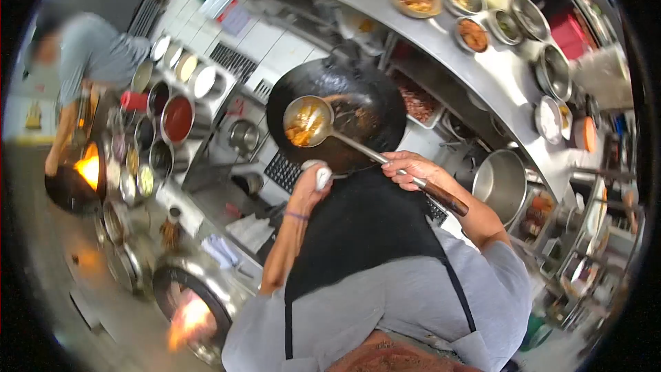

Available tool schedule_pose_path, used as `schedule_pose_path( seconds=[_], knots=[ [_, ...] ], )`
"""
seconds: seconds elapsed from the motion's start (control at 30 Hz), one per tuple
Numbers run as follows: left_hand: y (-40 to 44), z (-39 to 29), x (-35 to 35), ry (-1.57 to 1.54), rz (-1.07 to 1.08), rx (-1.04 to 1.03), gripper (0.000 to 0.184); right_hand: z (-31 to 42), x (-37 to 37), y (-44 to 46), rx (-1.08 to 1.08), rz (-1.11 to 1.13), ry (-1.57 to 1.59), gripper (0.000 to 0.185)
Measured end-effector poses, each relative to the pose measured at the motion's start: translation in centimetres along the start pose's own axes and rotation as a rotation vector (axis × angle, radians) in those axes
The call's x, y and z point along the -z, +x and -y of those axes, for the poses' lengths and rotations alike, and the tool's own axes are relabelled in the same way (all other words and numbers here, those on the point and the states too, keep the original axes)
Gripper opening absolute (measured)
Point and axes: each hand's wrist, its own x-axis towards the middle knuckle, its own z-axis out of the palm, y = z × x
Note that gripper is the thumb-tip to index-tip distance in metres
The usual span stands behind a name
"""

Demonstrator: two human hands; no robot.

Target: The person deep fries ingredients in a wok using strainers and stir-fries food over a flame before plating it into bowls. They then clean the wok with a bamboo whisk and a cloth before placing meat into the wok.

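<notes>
My right hand (406,169) is closed round the long handle of a metal ladle (361,148), just above its wooden grip. The ladle's bowl holds orange-brown food (301,126) and hangs over the left part of a large black wok (368,89). My left hand (315,182) is closed on a white cloth (323,177) at the wok's near left rim. Some brown residue shows on the wok's inner surface.
At left, a co-worker (96,55) stands by another wok (69,186) with flames. A burner (189,313) flames at lower left. Pots of sauce (177,118) stand between. Bowls of food line the steel counter (475,72); a big pot (499,186) is at right.
</notes>
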Motion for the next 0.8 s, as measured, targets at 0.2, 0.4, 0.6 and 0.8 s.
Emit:
schedule_pose_path(
  seconds=[0.2,0.4,0.6,0.8],
  knots=[
    [-0.7,-0.1,-0.5,0.009,0.01,-0.041,0.019,7.7,-1.2,-7.5,0.472,-0.129,-0.194,0.05],
    [-2.3,-0.7,-3.4,-0.018,-0.05,-0.074,0.02,14.8,4.7,-6.5,1.015,-0.996,-0.977,0.058],
    [-5.2,-1.5,-5.6,-0.027,-0.107,-0.209,0.014,19.8,10.7,-4.9,0.969,-1.216,-1.252,0.057],
    [-9.2,-0.3,-6.2,-0.052,-0.247,-0.285,0.009,21.0,12.2,-5.4,0.983,-1.171,-1.233,0.054]
  ],
)
